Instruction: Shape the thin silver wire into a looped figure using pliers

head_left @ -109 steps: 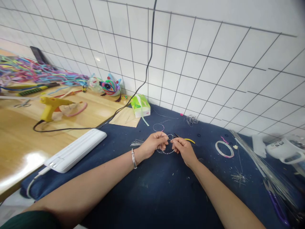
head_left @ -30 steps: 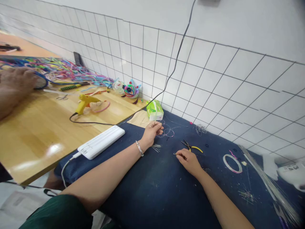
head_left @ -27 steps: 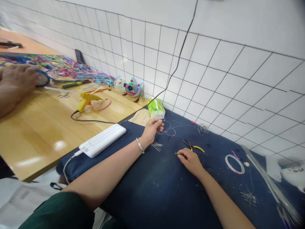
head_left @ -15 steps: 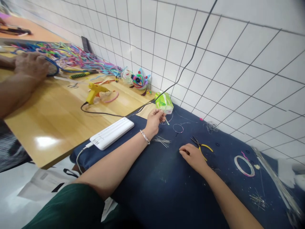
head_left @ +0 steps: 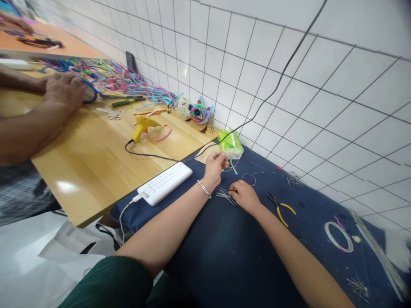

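Observation:
My left hand (head_left: pixel 215 170), a silver bangle at its wrist, is closed in a pinch. A narrow pale green strip of tape (head_left: pixel 233 167) hangs from its fingertips, in front of a green tissue pack (head_left: pixel 230 143). To its right, my right hand (head_left: pixel 246 196) is low over the dark blue cloth, fingers curled. Its fingertips are at the end of a small pile of short thin wires (head_left: pixel 226 195); whether they grip one is hidden. A thin wire ring (head_left: pixel 254 180) lies just behind that hand. Yellow-handled pliers (head_left: pixel 281 208) rest open to the right.
A white power bank (head_left: pixel 165 183) with a cable lies at the table edge. On the wooden table (head_left: pixel 93 171) are a yellow glue gun (head_left: pixel 141 128), small scissors and colourful strands. A co-worker's hands (head_left: pixel 66 90) work there. A white tape roll (head_left: pixel 338 236) lies right.
My right hand has moved left, from beside the pliers to the pile of short wires. My left hand keeps its pinch near the tissue pack. The camera view has shifted a little.

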The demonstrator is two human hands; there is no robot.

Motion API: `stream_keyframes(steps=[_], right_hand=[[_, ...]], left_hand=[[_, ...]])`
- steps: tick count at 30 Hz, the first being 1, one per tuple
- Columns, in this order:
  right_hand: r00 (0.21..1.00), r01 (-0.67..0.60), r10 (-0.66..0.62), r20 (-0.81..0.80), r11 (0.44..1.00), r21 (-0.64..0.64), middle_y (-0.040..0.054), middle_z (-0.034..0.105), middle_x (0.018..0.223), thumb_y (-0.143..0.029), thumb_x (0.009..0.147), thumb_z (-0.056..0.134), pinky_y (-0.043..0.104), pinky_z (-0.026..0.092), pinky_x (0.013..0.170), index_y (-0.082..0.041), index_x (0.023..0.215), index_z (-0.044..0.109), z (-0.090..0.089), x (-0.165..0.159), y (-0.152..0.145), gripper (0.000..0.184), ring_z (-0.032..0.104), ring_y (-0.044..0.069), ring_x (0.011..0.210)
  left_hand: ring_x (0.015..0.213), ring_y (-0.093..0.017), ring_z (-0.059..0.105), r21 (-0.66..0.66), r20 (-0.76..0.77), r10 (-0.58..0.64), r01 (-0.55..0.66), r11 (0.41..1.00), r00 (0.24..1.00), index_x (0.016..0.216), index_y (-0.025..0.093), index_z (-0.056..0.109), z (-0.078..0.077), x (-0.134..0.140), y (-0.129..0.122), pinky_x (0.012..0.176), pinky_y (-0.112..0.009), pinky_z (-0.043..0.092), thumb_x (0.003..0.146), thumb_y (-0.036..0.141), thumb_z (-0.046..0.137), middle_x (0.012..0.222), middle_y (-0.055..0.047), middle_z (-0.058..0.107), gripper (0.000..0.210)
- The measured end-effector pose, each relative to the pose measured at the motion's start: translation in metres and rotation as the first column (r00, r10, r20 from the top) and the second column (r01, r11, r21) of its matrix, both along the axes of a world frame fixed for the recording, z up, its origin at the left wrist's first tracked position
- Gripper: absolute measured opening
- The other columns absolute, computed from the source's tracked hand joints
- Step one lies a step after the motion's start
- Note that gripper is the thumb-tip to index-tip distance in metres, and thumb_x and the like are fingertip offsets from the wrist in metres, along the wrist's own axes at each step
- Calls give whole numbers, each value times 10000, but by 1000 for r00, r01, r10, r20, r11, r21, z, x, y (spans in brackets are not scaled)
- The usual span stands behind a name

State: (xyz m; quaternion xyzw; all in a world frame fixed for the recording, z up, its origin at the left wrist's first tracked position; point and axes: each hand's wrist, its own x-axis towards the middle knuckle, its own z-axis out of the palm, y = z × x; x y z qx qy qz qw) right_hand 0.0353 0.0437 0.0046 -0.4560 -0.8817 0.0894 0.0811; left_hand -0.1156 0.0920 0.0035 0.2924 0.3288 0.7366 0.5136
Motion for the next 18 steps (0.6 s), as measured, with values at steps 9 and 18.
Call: stream_keyframes(steps=[9, 18], right_hand=[[979, -124, 131, 155, 991, -55, 36, 549, 807, -181, 795, 490, 218, 354, 699, -182, 786, 570, 12, -10, 11, 80, 514, 134, 780], [956, -145, 149, 252, 989, -32, 119, 569, 840, -151, 788, 418, 284, 352, 692, -138, 838, 531, 16, -15, 4, 124, 527, 203, 781]], left_hand=[[499, -51, 528, -27, 2, 19, -19, 999, 1000, 773, 166, 473, -1, -3, 4, 486, -168, 418, 732, 344, 593, 689, 3, 594, 219], [503, -57, 530, -23, -15, 1, -2, 1000, 1000, 784, 159, 497, -1, -1, 1, 472, -170, 412, 727, 340, 604, 698, -5, 601, 217]])
